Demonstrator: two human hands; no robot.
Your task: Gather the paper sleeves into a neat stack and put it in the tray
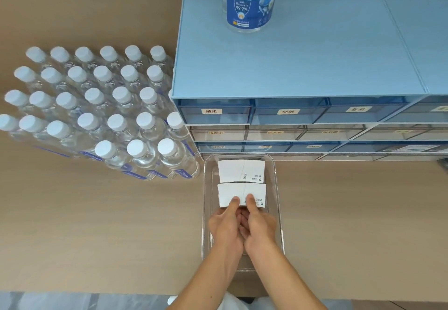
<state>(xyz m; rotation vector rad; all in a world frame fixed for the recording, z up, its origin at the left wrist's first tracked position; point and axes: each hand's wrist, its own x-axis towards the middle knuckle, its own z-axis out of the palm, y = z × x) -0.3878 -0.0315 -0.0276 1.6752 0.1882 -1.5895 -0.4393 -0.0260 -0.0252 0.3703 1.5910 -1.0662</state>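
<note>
1. We see a clear, hard plastic tray (276, 188) with rounded corners lying on a matte tan surface (121, 224), just in front of a blue drawer cabinet (303, 55) with translucent, labelled drawers.
2. Two stacks of flat white paper sleeves sit inside the tray: the far stack (234, 170) lies alone, and the near stack (230, 193) is gripped at its near edge.
3. Our left hand (226, 227) and right hand (260, 224) are closed on the near stack, thumbs pressed on top; the fingers underneath are hidden.
4. Each sleeve is a curved band with small grey print at its right end, too small to read.
5. Clear, white-capped bottles (97, 106) crowd the left; a disinfectant bottle (249, 1) on the cabinet is cut off at the top.
</note>
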